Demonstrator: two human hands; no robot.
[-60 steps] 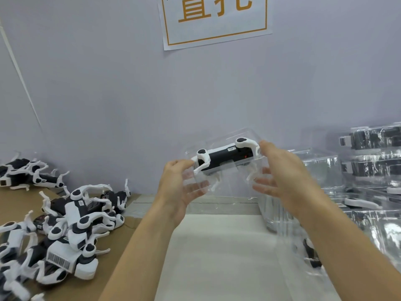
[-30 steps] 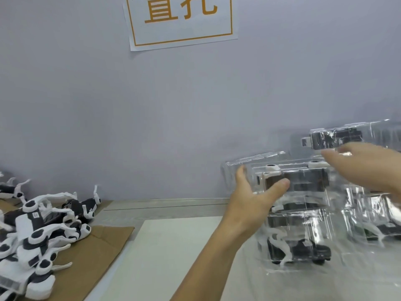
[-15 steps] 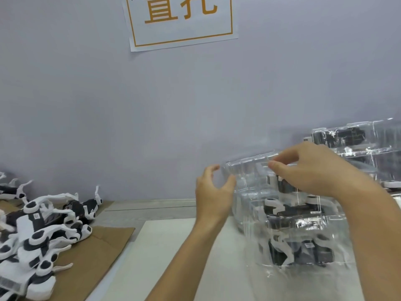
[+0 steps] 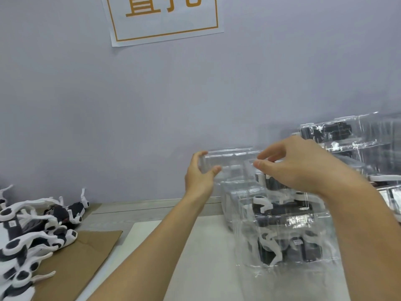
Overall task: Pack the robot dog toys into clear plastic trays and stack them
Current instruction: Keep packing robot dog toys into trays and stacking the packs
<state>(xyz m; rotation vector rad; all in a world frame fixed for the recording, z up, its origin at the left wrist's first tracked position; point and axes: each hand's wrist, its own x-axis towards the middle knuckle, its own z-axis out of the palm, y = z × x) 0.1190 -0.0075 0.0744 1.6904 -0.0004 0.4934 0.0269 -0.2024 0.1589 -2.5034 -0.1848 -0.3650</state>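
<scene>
In the head view, the left hand and the right hand are both raised in front of the grey wall, and an empty clear plastic tray spans the gap between them. The left hand's fingers curl over the tray's left end from above while its thumb comes up beneath, so that end sits pinched between them. On the right, the fingertips and thumb close on the tray's right end; whether they press the plastic or only touch it cannot be told through the clear material.

Directly below the right hand's fingers stands a stack of packed trays, each holding a black-and-white robot dog toy; the topmost one is partly hidden behind the right palm. The held tray is above and slightly left of this stack, its right part overlapping the stack's upper edge. Beyond the right hand's knuckles, further right against the wall, rises a second stack of packed trays.

Far to the left of the left hand's fingers, well apart from them, a heap of loose robot dog toys lies on a sheet of brown cardboard. Beneath both forearms a pale mat covers the tabletop. High above the fingers, a white paper sign with an orange border and orange characters is fixed to the wall.
</scene>
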